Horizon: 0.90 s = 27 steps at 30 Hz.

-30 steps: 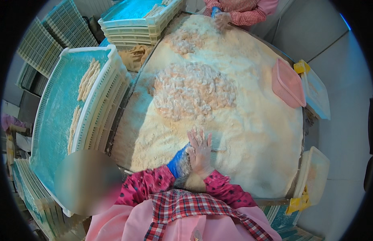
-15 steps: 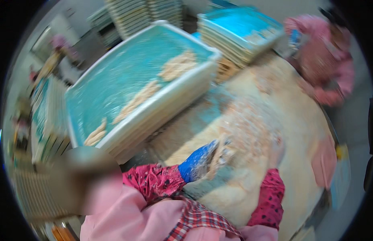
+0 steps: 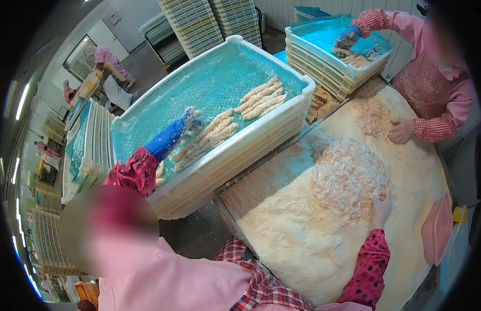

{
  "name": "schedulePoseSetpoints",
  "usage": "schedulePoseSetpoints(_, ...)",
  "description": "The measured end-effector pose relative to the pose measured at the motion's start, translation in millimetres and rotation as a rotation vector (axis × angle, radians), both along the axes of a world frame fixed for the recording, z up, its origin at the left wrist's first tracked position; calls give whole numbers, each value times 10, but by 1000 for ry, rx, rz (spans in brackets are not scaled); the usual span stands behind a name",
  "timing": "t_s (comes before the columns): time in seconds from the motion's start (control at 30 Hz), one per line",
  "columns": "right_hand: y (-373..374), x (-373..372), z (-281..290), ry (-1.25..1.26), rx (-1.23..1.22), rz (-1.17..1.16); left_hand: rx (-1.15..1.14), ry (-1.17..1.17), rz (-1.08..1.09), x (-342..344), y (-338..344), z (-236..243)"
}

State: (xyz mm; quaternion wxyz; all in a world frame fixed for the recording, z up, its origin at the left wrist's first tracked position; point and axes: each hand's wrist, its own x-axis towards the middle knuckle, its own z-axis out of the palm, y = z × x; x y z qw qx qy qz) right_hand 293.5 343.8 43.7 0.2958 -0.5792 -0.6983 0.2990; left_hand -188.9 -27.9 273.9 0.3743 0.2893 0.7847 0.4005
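The blue-gloved left hand point(image 3: 182, 127) is over the white plastic tray lined with turquoise mesh point(image 3: 199, 78), just beside knobbly cream-coated strips point(image 3: 207, 140) laid side by side (probably to save room); whether its fingers hold one, I cannot tell. The right hand point(image 3: 381, 210) rests against the glossy pinkish mound of wet pieces point(image 3: 349, 176) on loose cream powder point(image 3: 287, 223), fingers slightly bent, grip unclear. Stacking seemingly raises the tray within easy reach.
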Motion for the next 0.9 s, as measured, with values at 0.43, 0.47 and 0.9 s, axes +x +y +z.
schedulePoseSetpoints(0.43, -696, -134, 582, 379, 48, 201, 447, 53, -105, 857, 626, 187)
schedulePoseSetpoints(0.47, -1078, -86, 888, 161, 172, 386, 415, 2, -167, 966, 698, -74)
schedulePoseSetpoints(0.9, -2369, 401, 252, -52, -23, 136, 278, 312, -921, 2713, 692, -2035)
